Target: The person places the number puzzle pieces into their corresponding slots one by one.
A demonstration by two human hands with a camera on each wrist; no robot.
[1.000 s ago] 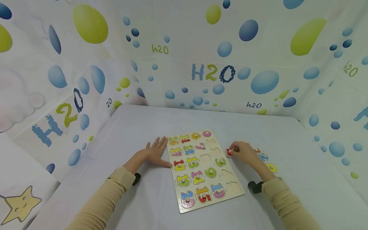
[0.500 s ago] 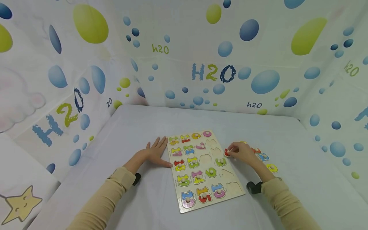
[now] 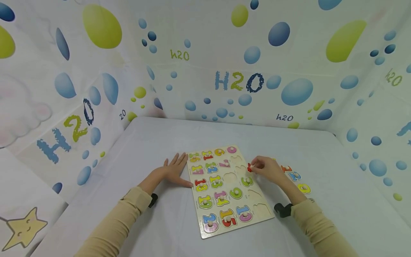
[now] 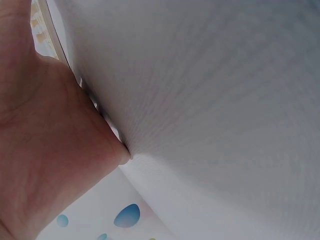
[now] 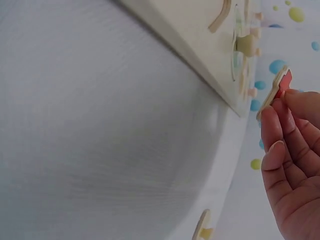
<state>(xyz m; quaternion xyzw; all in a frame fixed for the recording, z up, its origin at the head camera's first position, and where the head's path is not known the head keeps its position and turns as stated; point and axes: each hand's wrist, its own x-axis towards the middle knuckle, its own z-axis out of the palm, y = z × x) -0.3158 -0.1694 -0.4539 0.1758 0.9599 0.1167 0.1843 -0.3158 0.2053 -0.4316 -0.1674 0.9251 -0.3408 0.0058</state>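
A wooden number puzzle board (image 3: 263,213) lies on the table, most of its hollows filled with coloured number pieces that have small knobs. My left hand (image 3: 173,174) rests with fingers spread against the board's left edge; its palm (image 4: 55,135) fills the left of the left wrist view. My right hand (image 3: 267,167) pinches a red puzzle piece (image 3: 249,167) between thumb and fingertips at the board's right edge. In the right wrist view the red piece (image 5: 283,82) is held tilted, off the table. Its number is hidden by the fingers.
Right of the right hand lie loose pieces: a red-orange one (image 3: 286,169), a blue one (image 3: 294,175) and a yellow one (image 3: 304,188). Bare hollows, such as a round one (image 3: 229,177), show in the board. Printed cloth walls (image 3: 205,89) enclose the white table (image 3: 154,135).
My right hand has moved left with the red piece, from beside the board to its right edge. The left hand has stayed in place.
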